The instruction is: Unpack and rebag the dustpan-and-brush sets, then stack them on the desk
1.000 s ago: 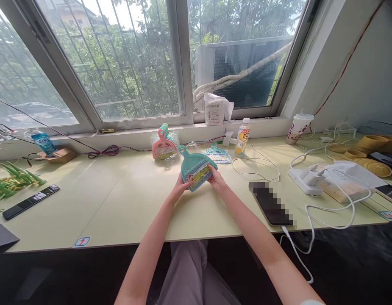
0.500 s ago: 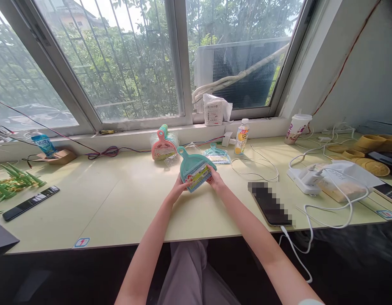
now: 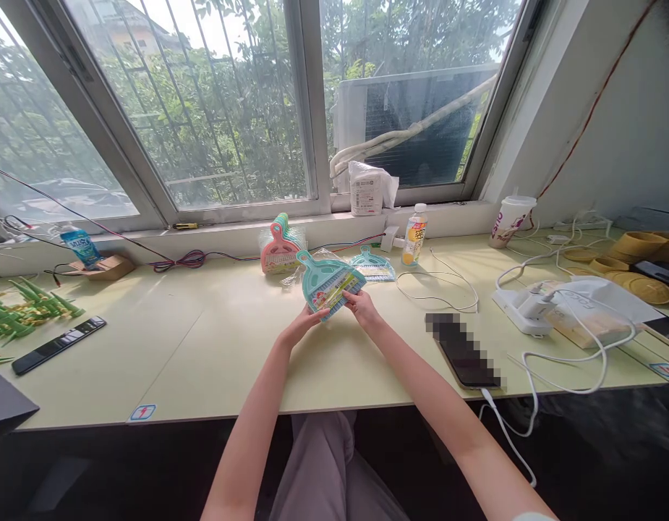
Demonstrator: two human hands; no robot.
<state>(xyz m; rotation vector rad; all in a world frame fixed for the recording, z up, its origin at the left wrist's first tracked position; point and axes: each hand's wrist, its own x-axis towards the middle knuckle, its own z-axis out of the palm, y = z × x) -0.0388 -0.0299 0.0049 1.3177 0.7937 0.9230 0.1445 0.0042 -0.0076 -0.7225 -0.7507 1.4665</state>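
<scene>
A teal mini dustpan point(image 3: 324, 276) with a brush set in it and a printed label is held up over the table, its handle pointing up and left. My left hand point(image 3: 308, 321) grips its lower left edge. At its lower right edge, my right hand point(image 3: 362, 307) holds on with the thumb over the front. Clear plastic wrap shows around the dustpan. Behind it to the left stands a row of similar dustpans, the front one a pink dustpan point(image 3: 283, 253). Another teal dustpan point(image 3: 373, 265) lies flat on the table behind my right hand.
On the right lie a phone point(image 3: 464, 354) on a charging cable, a white power strip point(image 3: 521, 311) and a cup point(image 3: 512, 221). A juice bottle point(image 3: 415, 235) stands at the back. To the left are a black phone point(image 3: 60, 344) and green plastic pieces point(image 3: 27, 307).
Both hands have tipped the teal dustpan back and shifted it slightly left. The right hand's grip has moved a little lower along its edge.
</scene>
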